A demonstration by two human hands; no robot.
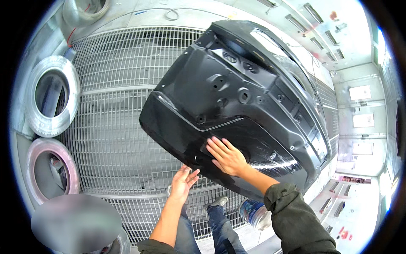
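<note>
Your unclenched right grip (228, 160) lay flat upon the black panel (179, 114), your loose left grip (181, 184) beside its near edge.

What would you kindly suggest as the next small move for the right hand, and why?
I would probably slide the right hand a little rightward over the panel: it already lies flat there, and pale streaks show just to its right, while the left hand is at the lower edge, out of the way.
</note>
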